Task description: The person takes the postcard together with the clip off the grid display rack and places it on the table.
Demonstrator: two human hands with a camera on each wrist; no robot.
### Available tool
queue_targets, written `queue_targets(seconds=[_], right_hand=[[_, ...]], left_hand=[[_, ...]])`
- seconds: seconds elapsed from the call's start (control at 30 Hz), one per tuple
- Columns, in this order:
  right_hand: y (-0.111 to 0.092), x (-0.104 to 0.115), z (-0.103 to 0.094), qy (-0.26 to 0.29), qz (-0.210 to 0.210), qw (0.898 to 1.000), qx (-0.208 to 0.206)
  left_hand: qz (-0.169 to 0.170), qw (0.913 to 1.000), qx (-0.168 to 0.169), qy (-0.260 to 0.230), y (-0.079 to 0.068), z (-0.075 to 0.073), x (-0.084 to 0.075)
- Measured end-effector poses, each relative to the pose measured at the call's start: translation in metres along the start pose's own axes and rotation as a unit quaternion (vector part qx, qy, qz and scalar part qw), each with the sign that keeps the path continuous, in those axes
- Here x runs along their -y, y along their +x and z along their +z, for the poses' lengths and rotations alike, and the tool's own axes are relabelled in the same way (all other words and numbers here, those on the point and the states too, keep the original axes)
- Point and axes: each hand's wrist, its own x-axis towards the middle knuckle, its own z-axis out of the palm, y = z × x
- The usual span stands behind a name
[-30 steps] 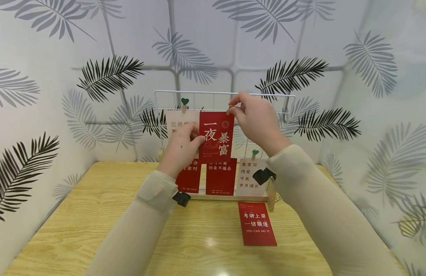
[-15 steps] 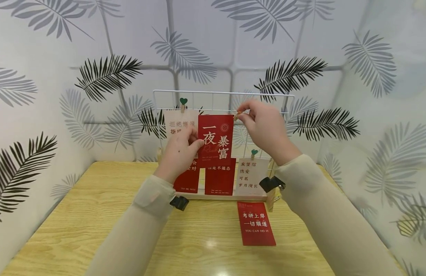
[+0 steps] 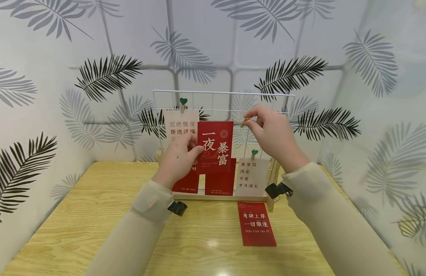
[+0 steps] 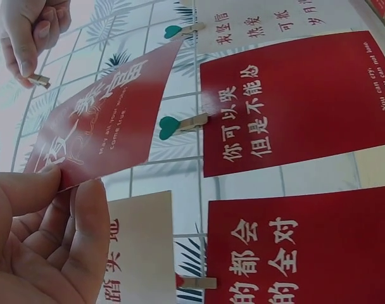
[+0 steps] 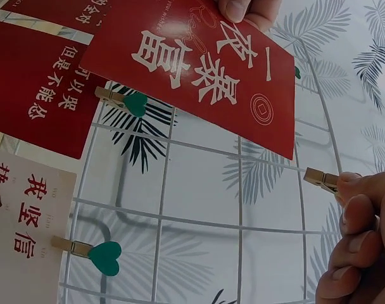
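My left hand [image 3: 177,156] pinches red card [image 3: 216,145] in front of wire grid [image 3: 213,92], below its top edge; my right hand [image 3: 273,132] pinches wooden clip [image 5: 319,178], apart from card, nearer grid's top-right corner.

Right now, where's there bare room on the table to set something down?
The yellow wood-grain table is bare left of the cream left sleeve, and between that sleeve and the flat red paper card. It's crowded at the white wire grid rack, where red and white paper cards hang side by side.
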Motion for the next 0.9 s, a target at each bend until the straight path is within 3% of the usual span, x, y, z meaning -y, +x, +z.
queue_targets(seconds=[0.7, 0.9], right_hand=[[-0.024, -0.02, 0.003, 0.009, 0.033, 0.999, 0.008], [-0.031, -0.025, 0.003, 0.018, 0.041, 0.999, 0.014]], left_hand=[[0.01, 0.9998, 0.013, -0.008, -0.016, 0.01, 0.011], [-0.003, 0.9991, 0.029, -0.029, -0.018, 0.013, 0.015]])
